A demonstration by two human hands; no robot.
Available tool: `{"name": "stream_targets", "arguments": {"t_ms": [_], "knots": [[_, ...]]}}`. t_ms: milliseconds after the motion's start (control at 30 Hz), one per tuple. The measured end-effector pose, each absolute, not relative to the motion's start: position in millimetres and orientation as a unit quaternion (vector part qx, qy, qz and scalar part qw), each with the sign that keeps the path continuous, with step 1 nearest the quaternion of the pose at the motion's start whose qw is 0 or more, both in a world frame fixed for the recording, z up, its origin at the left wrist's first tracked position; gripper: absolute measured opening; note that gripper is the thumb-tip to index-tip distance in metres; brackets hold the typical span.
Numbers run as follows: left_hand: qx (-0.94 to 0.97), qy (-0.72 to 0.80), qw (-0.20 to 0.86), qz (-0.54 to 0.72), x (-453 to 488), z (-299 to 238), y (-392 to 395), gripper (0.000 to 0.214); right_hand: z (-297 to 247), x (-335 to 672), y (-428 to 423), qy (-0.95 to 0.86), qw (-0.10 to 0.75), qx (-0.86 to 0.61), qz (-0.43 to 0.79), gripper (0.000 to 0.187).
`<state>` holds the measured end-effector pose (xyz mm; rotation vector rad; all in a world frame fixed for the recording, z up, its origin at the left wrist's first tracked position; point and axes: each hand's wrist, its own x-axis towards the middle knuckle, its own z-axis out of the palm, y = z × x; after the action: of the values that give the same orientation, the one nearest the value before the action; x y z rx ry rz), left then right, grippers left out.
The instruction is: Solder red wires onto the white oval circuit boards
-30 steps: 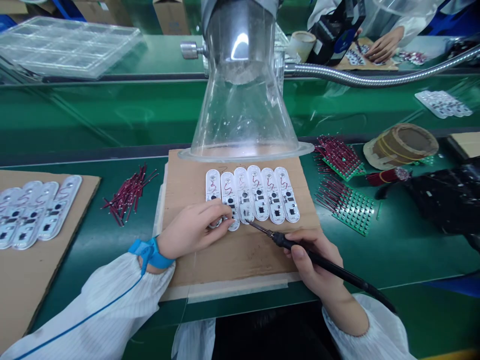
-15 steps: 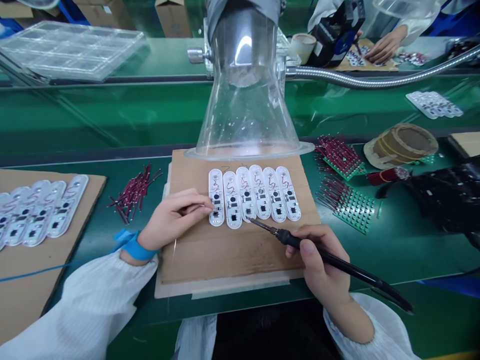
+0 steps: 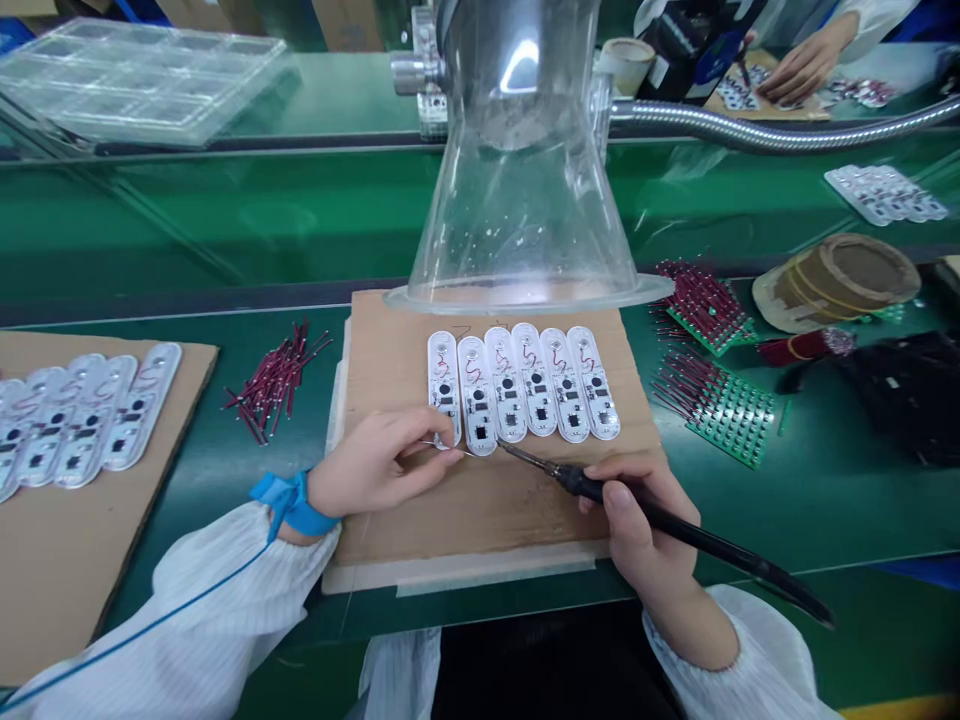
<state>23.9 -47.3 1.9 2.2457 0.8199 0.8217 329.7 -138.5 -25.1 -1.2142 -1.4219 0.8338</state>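
Observation:
Several white oblong circuit boards (image 3: 537, 390) lie side by side on a cardboard sheet (image 3: 465, 520), each with short red wires near its top. My right hand (image 3: 649, 515) grips a black soldering iron (image 3: 697, 542). Its tip is close to the lower end of the second board from the left (image 3: 478, 400); whether they touch I cannot tell. Between the thumb and fingers of my left hand (image 3: 394, 460) is a thin strand of solder wire (image 3: 468, 453), its end by that same board. My left fingers partly cover the lower end of the leftmost board (image 3: 442, 365).
A clear fume hood (image 3: 532, 220) hangs over the boards. Loose red wires (image 3: 276, 382) lie left, beside more boards (image 3: 90, 420) on cardboard. At right are green panels (image 3: 735, 420) with red wires and a round container (image 3: 836, 280). A co-worker's hand (image 3: 806, 68) shows behind.
My left hand has moved right and down from the leftmost board towards the second one. The iron's tip has shifted from the third board towards the second. The view has shifted slightly.

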Motion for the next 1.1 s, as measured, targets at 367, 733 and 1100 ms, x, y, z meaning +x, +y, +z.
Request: {"name": "stream_targets", "arguments": {"t_ms": [367, 733, 1100], "knots": [[0.849, 0.308, 0.301, 0.305, 22.5, -0.5, -47.4, 0.006, -30.9, 334.5, -141.6, -0.624, 0.484, -0.513, 0.336, 0.006], [0.844, 0.32, 0.306, 0.302, 18.9, -2.7, -47.4, 0.007, -33.8, 336.2, -144.0, -0.629, 0.467, -0.514, 0.349, 0.007], [0.845, 0.332, 0.306, 0.286, 17.8, -4.3, -46.9, 0.007, -34.4, 338.0, -143.7, -0.64, 0.452, -0.514, 0.348, 0.01]]}}
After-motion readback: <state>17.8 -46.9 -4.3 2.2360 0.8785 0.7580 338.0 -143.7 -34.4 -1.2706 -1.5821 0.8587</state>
